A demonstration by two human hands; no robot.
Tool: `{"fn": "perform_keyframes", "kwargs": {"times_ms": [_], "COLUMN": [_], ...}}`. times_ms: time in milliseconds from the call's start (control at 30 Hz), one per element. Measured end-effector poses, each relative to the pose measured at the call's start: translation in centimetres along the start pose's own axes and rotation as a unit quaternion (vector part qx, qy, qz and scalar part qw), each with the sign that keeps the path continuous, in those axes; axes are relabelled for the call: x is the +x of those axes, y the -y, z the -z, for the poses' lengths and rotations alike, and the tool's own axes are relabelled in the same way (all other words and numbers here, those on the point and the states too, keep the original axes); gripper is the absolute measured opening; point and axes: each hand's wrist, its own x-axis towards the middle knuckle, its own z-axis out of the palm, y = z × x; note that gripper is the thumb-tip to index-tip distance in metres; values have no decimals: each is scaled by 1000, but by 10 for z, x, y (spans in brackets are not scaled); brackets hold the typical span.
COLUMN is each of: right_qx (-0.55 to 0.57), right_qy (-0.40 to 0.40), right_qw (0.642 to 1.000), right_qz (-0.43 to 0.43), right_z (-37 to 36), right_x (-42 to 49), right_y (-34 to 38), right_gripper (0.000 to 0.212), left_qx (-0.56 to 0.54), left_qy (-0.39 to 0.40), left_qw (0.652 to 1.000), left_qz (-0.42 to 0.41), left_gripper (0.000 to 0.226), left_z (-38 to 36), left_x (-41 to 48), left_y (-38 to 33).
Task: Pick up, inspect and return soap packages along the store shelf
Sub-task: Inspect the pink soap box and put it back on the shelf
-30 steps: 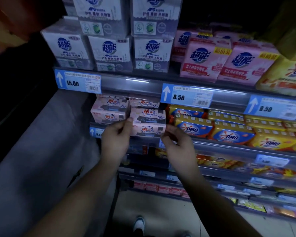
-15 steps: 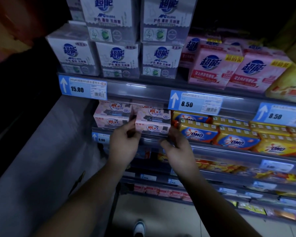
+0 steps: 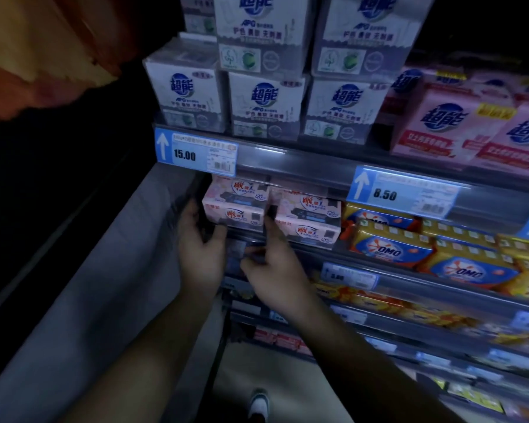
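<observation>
Two pink soap packages lie side by side at the left end of the second shelf. My left hand [image 3: 197, 242] wraps its fingers around the left end of the left pink soap package [image 3: 237, 209], with the thumb under its front edge. My right hand [image 3: 277, 271] has its index finger raised into the gap between the two packs, pressing on that same package's right end. The right pink soap package [image 3: 310, 222] rests on the shelf beside my right hand, untouched.
Yellow and blue OMO soap packs [image 3: 391, 248] fill the shelf to the right. White boxes [image 3: 264, 108] and pink boxes [image 3: 437, 126] stand on the shelf above, behind price tags 15.00 [image 3: 196, 154] and 8.50 [image 3: 400, 193]. A grey end panel [image 3: 83, 300] is at left; lower shelves hold more packs.
Both hands pushed the right pink package back onto the shelf, let it go and shifted left onto the neighbouring pink package. The view has moved closer and leftward.
</observation>
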Motion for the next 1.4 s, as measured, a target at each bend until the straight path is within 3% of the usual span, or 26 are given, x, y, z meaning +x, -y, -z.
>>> {"fn": "perform_keyframes", "kwargs": {"times_ms": [100,233,400,467,600,700,800,933,1067,1267,1400], "right_qx": [17,47,44,83,178,304,395,402,336,174,126], "right_qy": [-20,-26,-20,-26,-65,-81,-88,-101,-61,-76,-96], "right_qw": [1000,999,998,995,980,949,913,908,939,976,978], "right_qz": [0,-9,33,53,54,-1,-57,-58,-42,104,136], "right_z": [-10,-11,-7,-6,10,29,43,63,90,125,133], "right_x": [16,21,2,-12,-37,-45,-52,-64,-73,-92,-100], "right_y": [4,7,9,9,-1,-8,-10,-14,-21,-40,-49], "right_gripper": [95,94,90,79,35,7,5,16,19,40,39], "left_qx": [-1,-19,-87,-114,-146,-175,-200,-242,-274,-219,-225], "left_qy": [17,17,-24,-37,-22,33,54,79,140,215,240], "left_qw": [1000,998,995,993,989,983,976,963,948,952,944], "left_qz": [24,58,32,19,10,40,66,93,78,-7,-23], "left_gripper": [54,38,28,21,7,19,32,36,49,54,54], "left_z": [-1,0,12,15,21,22,17,13,3,-12,-23], "left_x": [9,17,9,1,-20,-39,-54,-65,-81,-94,-101], "left_y": [-4,-2,-9,-19,-35,-38,-40,-42,-44,-46,-46]}}
